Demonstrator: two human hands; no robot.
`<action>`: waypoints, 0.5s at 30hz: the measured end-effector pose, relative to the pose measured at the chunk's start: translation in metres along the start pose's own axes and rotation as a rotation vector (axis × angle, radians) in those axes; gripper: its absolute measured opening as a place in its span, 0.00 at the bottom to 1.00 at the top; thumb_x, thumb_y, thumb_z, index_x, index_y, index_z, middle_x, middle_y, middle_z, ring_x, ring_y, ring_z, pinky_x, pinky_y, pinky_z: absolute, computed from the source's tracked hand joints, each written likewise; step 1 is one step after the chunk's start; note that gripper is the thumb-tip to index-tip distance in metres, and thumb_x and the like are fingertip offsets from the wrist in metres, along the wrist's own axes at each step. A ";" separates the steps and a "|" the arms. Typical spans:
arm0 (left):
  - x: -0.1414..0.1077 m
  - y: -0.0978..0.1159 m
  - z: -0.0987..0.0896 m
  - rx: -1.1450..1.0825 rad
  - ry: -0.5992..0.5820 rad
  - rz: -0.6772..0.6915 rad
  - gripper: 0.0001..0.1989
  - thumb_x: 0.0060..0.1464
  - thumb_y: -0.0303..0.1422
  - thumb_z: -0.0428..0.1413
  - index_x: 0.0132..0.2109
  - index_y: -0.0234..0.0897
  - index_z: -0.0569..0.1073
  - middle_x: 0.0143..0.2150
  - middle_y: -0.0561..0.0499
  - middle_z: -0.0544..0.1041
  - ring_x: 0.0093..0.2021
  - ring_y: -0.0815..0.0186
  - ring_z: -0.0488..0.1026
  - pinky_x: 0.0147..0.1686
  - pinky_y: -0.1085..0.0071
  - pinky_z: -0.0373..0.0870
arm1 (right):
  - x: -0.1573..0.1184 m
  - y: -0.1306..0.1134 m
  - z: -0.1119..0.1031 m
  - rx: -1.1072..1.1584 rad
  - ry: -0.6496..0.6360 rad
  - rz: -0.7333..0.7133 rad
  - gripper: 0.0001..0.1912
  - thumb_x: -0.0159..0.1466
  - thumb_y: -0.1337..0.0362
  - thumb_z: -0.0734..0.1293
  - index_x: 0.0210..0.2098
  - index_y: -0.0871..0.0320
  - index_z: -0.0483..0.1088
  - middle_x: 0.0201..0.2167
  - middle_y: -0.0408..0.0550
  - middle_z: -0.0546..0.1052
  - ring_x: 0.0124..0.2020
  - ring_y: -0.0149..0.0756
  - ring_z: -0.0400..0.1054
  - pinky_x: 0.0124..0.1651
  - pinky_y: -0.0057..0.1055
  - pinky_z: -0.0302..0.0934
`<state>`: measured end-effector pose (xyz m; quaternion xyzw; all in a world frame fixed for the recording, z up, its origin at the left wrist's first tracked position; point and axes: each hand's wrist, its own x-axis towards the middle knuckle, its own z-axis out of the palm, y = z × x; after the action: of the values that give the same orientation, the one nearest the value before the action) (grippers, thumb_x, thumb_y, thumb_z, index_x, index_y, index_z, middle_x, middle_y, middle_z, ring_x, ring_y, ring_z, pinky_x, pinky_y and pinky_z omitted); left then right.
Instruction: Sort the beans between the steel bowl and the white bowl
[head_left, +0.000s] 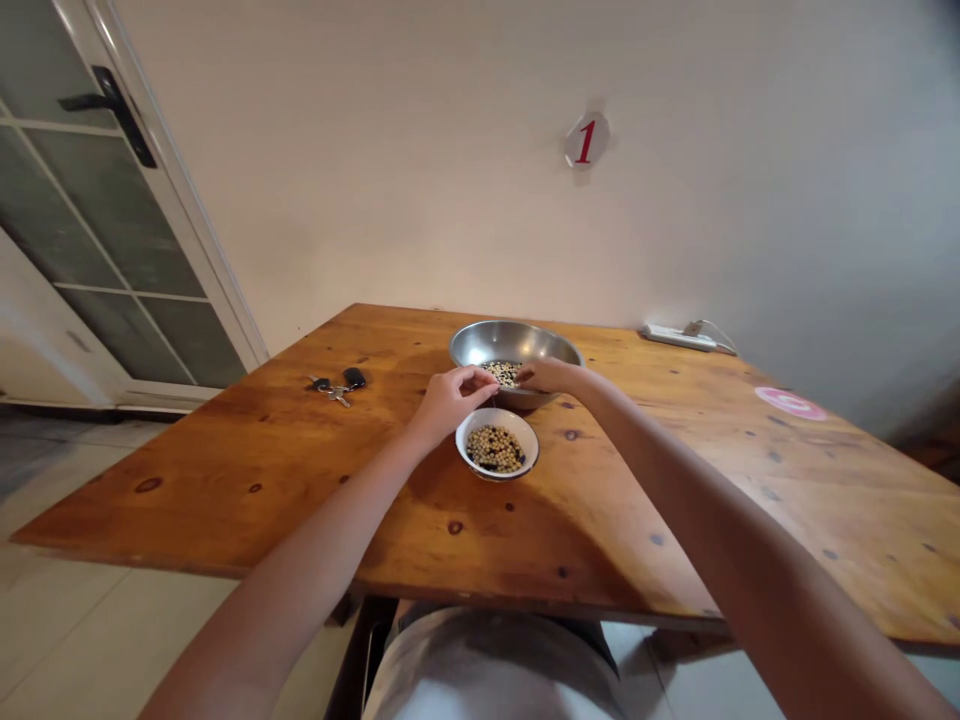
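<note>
While a white bowl [530,438] of beads [495,450] is standing nearest, the left hand [448,402] is pinching seemingly a thread [494,400]; a looser pinch could be dropping it. The right hand [553,375] is reaching into the steel bowl [466,347], its grip I cannot tell. Beyond, a sign [587,141] is showing red "1".

As I see it, the one camera sits up on the person's head, above the near side of the steel bowl [480,343]. It faces forward and down over that bowl, fairly close, yet wide enough to catch the wall [420,180] behind it and the door [150,215] to its left.
</note>
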<state>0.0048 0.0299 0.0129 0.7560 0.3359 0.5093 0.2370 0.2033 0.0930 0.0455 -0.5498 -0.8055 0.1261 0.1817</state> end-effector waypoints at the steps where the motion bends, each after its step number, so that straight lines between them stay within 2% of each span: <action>1: 0.000 0.000 0.000 -0.013 0.006 -0.010 0.05 0.48 0.34 0.56 0.32 0.38 0.73 0.30 0.51 0.76 0.29 0.68 0.72 0.29 0.71 0.69 | 0.007 0.000 0.002 -0.008 -0.062 -0.005 0.07 0.42 0.73 0.69 0.18 0.54 0.73 0.20 0.45 0.76 0.21 0.33 0.67 0.26 0.30 0.59; 4: 0.001 0.001 -0.002 -0.052 0.027 -0.023 0.06 0.48 0.34 0.56 0.32 0.37 0.74 0.30 0.50 0.77 0.30 0.67 0.72 0.31 0.70 0.70 | 0.018 -0.005 0.009 -0.054 -0.166 -0.006 0.10 0.42 0.76 0.68 0.16 0.53 0.73 0.17 0.43 0.74 0.17 0.30 0.64 0.23 0.29 0.57; 8: 0.001 0.004 -0.003 -0.114 0.021 -0.066 0.07 0.48 0.34 0.56 0.34 0.37 0.74 0.31 0.49 0.77 0.32 0.66 0.73 0.34 0.69 0.70 | 0.021 -0.012 0.015 -0.129 -0.149 0.001 0.07 0.44 0.72 0.69 0.16 0.54 0.73 0.14 0.44 0.72 0.16 0.31 0.63 0.24 0.30 0.57; 11: 0.001 0.006 -0.004 -0.131 -0.002 -0.104 0.08 0.48 0.34 0.55 0.35 0.36 0.75 0.32 0.49 0.77 0.34 0.65 0.73 0.35 0.69 0.70 | 0.017 -0.015 0.013 -0.169 -0.035 -0.003 0.03 0.47 0.68 0.69 0.20 0.55 0.75 0.19 0.48 0.74 0.25 0.38 0.68 0.30 0.34 0.59; 13: 0.000 0.007 -0.004 -0.124 -0.020 -0.133 0.09 0.49 0.34 0.54 0.36 0.36 0.75 0.34 0.48 0.77 0.35 0.65 0.73 0.36 0.70 0.70 | 0.009 -0.017 0.012 -0.187 0.076 -0.013 0.06 0.52 0.65 0.65 0.26 0.55 0.76 0.27 0.52 0.76 0.34 0.44 0.69 0.36 0.37 0.59; 15: 0.000 0.008 -0.003 -0.097 -0.015 -0.139 0.09 0.48 0.33 0.54 0.37 0.36 0.75 0.35 0.48 0.77 0.35 0.66 0.73 0.36 0.70 0.69 | -0.004 -0.021 0.012 -0.141 0.212 -0.049 0.10 0.56 0.63 0.62 0.32 0.56 0.75 0.35 0.52 0.76 0.40 0.44 0.67 0.42 0.38 0.58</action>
<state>0.0042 0.0247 0.0189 0.7223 0.3609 0.5016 0.3107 0.1821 0.0818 0.0428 -0.5515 -0.8018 0.0058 0.2300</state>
